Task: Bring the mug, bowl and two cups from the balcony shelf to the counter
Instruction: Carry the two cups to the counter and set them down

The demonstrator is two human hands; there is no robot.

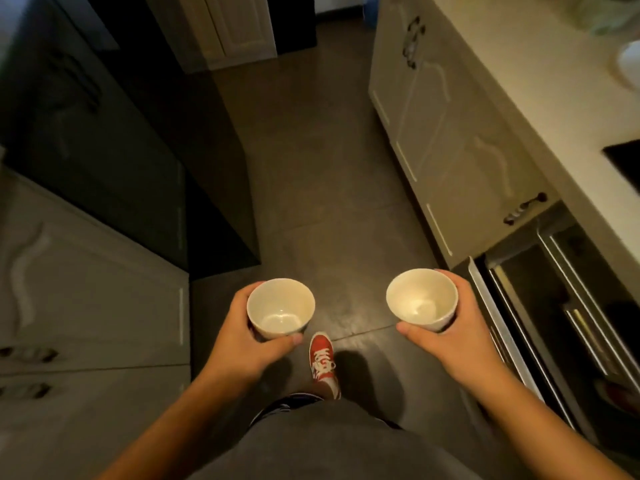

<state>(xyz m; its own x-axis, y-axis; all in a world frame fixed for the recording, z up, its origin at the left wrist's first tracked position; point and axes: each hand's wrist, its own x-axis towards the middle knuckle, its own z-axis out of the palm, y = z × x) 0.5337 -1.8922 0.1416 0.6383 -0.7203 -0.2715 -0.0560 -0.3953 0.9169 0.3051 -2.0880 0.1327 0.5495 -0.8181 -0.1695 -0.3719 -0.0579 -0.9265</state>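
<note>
Two cups are in transit, one per hand, carried over the kitchen floor between two runs of cabinets. The left hand wraps the left cup from the outside, thumb pressed on the near wall just under the rim and fingers curled round the far side; the right hand holds the right cup the same way, mirrored. Both grasps look firm and closed on the walls rather than hooked over the rims, which probably keeps fingers out of the bowls of the cups and lets each sit level. Both cups are upright, mouths up, and appear empty, so spilling is not the worry; slipping is. They are held well apart, likely so they cannot knock together while walking. A red shoe shows between the arms, set forward on the tile, which suggests a stride in progress. The counter runs along the right side, pale and mostly bare near the person, with a dark inset at its edge and a white object further along, too cropped to identify. Below it an oven door with metal rails sits just beside the right hand. Judging by this, the cups are near their goal but not yet set down; the mug and bowl are not clearly in view.
</note>
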